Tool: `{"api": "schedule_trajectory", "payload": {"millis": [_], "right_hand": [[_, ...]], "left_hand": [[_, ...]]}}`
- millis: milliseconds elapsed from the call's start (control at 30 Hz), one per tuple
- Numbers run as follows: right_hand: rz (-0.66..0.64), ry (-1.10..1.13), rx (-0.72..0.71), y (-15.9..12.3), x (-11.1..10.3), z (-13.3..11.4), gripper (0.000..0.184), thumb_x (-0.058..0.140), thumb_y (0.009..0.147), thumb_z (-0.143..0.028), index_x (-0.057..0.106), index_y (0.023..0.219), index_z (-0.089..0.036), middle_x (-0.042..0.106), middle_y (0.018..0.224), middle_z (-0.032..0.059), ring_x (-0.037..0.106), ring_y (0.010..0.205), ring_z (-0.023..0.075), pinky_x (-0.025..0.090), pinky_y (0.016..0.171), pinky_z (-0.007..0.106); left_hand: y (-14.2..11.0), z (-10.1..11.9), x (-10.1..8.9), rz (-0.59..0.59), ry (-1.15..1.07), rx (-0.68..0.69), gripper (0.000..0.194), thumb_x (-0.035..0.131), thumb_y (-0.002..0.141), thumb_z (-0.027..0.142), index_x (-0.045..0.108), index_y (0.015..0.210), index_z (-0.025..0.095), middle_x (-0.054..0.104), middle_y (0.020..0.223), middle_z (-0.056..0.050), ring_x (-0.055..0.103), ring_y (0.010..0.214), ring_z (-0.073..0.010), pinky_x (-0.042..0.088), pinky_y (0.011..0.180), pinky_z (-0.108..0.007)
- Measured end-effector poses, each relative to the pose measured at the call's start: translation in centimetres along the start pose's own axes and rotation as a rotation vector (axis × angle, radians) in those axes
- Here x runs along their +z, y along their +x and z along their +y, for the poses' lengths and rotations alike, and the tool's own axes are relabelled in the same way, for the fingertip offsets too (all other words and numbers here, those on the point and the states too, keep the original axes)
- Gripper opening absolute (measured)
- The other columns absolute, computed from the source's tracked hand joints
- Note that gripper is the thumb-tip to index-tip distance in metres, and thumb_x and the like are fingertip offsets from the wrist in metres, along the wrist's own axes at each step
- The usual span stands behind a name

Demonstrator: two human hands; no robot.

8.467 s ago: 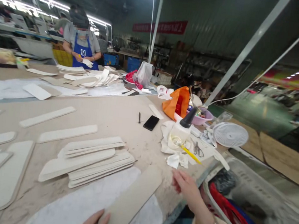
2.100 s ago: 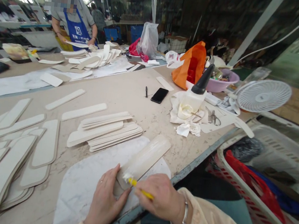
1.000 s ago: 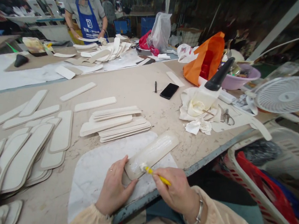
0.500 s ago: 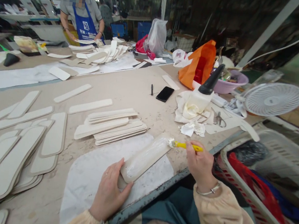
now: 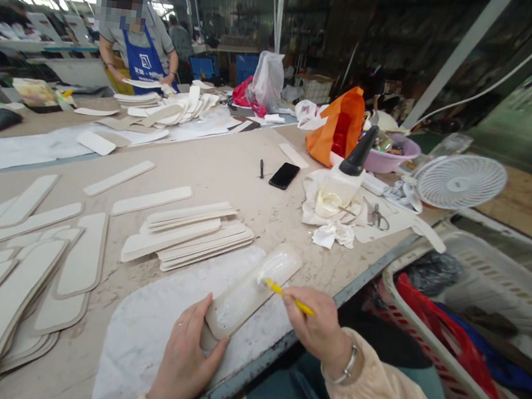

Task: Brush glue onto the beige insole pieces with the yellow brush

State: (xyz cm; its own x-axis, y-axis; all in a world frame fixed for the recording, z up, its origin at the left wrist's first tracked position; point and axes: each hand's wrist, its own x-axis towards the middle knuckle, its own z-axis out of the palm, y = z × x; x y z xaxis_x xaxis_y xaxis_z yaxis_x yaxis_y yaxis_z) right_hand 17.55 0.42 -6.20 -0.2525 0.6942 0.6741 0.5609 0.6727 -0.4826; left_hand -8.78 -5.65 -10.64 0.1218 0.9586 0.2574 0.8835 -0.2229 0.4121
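My left hand (image 5: 186,360) lies flat with fingers spread on the near end of a long rounded board strip (image 5: 254,290), pinning it to a white mat (image 5: 150,327). The strip's top is glossy with wet glue. My right hand (image 5: 320,328) is closed round a yellow-handled brush (image 5: 288,295), whose bristles touch the strip near its middle. A stack of similar pale strips (image 5: 189,234) lies just beyond the mat. A glue bottle with a black nozzle (image 5: 344,177) stands on white rags to the right.
More strips and larger rounded panels (image 5: 22,274) cover the table's left side. A black phone (image 5: 284,175), a pen, scissors (image 5: 375,215), an orange bag (image 5: 336,130), a purple bowl and a small white fan (image 5: 458,180) sit further right. A white basket (image 5: 482,326) stands beside the table. Another person in a blue apron (image 5: 138,57) works at the far end.
My right hand has drawn the brush back from the strip's far end towards its middle. My left hand stays pressed on the near end.
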Motion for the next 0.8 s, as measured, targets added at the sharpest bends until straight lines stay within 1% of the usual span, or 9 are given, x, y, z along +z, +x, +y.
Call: {"api": "schedule_trajectory", "payload": {"millis": [100,167,267,367,433,500,600,667,800], "right_hand": [[0.098,-0.231,0.026,0.1,-0.3,3.7,0.011,0.054,0.090,-0.017,0.061,0.098,-0.015,0.072,0.086,0.0092,0.068,0.077,0.0169,0.053,0.072,0.027],[0.054,-0.314,0.014,0.0,0.0,4.7,0.011,0.054,0.090,-0.018,0.062,0.097,-0.014,0.071,0.084,0.0096,0.068,0.075,0.0170,0.053,0.070,0.027],[-0.068,-0.271,-0.035,-0.5,0.9,2.9,0.010,0.054,0.090,-0.018,0.063,0.092,-0.015,0.068,0.073,0.0065,0.065,0.067,0.0147,0.051,0.065,0.025],[-0.123,-0.053,-0.056,-0.8,1.6,-0.4,0.010,0.053,0.090,-0.018,0.062,0.089,-0.017,0.064,0.066,0.0023,0.061,0.059,0.0124,0.047,0.059,0.023],[-0.107,0.132,0.065,-0.7,1.5,-1.7,0.013,0.050,0.091,-0.022,0.062,0.087,-0.018,0.065,0.068,0.0016,0.061,0.060,0.0117,0.047,0.059,0.022],[-0.033,0.279,0.323,-0.4,1.4,-1.9,0.020,0.047,0.093,-0.028,0.061,0.084,-0.018,0.062,0.062,-0.0005,0.058,0.054,0.0109,0.045,0.055,0.021],[0.060,0.422,0.688,-0.2,1.6,-1.1,0.027,0.046,0.093,-0.039,0.058,0.080,-0.018,0.046,0.045,-0.0060,0.047,0.040,0.0102,0.039,0.044,0.021],[0.009,0.515,0.771,-0.3,2.3,-0.9,0.030,0.047,0.092,-0.043,0.056,0.081,-0.018,0.043,0.043,-0.0072,0.045,0.040,0.0105,0.039,0.044,0.022],[-0.158,0.554,0.735,-0.7,3.6,-1.4,0.033,0.045,0.092,-0.046,0.057,0.078,-0.018,0.047,0.044,-0.0061,0.049,0.042,0.0118,0.041,0.049,0.023]], "left_hand": [[0.0,-0.1,0.0,-0.019,0.013,-0.003,0.070,0.062,0.079,0.034,0.033,0.140,0.016,0.053,0.129,-0.016,0.053,0.117,-0.0298,0.047,0.098,-0.049],[0.1,-0.1,-0.1,-0.016,0.019,-0.002,0.070,0.063,0.079,0.034,0.033,0.139,0.016,0.053,0.129,-0.016,0.053,0.116,-0.0298,0.047,0.098,-0.050],[0.1,-0.1,-0.1,0.002,0.008,0.016,0.070,0.063,0.079,0.034,0.033,0.140,0.017,0.054,0.127,-0.016,0.054,0.115,-0.0301,0.048,0.096,-0.050],[0.1,0.1,-0.1,0.006,-0.006,0.019,0.070,0.062,0.080,0.034,0.032,0.141,0.017,0.054,0.127,-0.016,0.054,0.116,-0.0304,0.048,0.095,-0.050],[0.1,0.4,-0.3,0.001,-0.006,0.009,0.070,0.062,0.080,0.033,0.031,0.141,0.017,0.054,0.126,-0.016,0.054,0.116,-0.0304,0.048,0.096,-0.051],[0.1,0.7,-0.5,-0.009,-0.006,0.004,0.070,0.062,0.080,0.032,0.031,0.141,0.016,0.053,0.127,-0.017,0.053,0.116,-0.0303,0.047,0.097,-0.051],[0.2,1.1,-0.8,-0.028,-0.020,-0.006,0.070,0.062,0.079,0.029,0.031,0.140,0.015,0.052,0.129,-0.018,0.051,0.119,-0.0303,0.045,0.099,-0.051],[0.2,1.2,-0.9,-0.043,-0.026,-0.016,0.071,0.063,0.078,0.028,0.031,0.140,0.014,0.051,0.129,-0.018,0.050,0.120,-0.0300,0.043,0.101,-0.050],[0.2,1.4,-0.9,-0.056,-0.021,-0.028,0.070,0.063,0.078,0.027,0.031,0.139,0.012,0.051,0.129,-0.018,0.049,0.120,-0.0282,0.042,0.102,-0.047]]}}
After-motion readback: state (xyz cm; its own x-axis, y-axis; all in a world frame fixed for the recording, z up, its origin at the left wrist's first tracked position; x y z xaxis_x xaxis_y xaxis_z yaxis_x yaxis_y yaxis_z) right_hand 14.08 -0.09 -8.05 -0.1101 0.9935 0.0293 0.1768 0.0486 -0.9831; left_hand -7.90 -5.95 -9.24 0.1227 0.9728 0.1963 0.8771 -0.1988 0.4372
